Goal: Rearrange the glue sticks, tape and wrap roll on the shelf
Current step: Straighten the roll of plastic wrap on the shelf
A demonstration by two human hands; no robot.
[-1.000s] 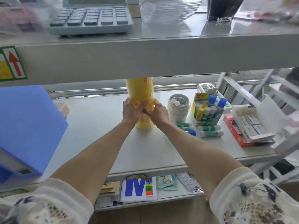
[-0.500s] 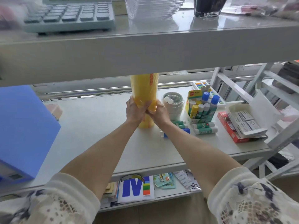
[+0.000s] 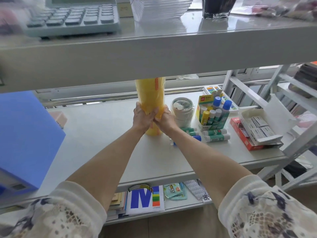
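Both hands, left hand (image 3: 142, 117) and right hand (image 3: 165, 119), curl their fingers round the tall yellow plastic wrap roll (image 3: 151, 100), which stands upright on the grey metal shelf (image 3: 96, 134), just left of the white tape stack (image 3: 182, 111) and green-labelled glue sticks (image 3: 216, 135).

Stationery shop, metal shelf (image 3: 154, 170), boxed glue sticks (image 3: 211, 115), calculator (image 3: 73, 18)

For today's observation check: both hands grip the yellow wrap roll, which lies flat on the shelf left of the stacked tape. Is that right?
Not quite. The head view shows the yellow wrap roll standing upright, not lying flat. The rest holds: the left hand and right hand grip it, left of the stacked tape on the shelf.
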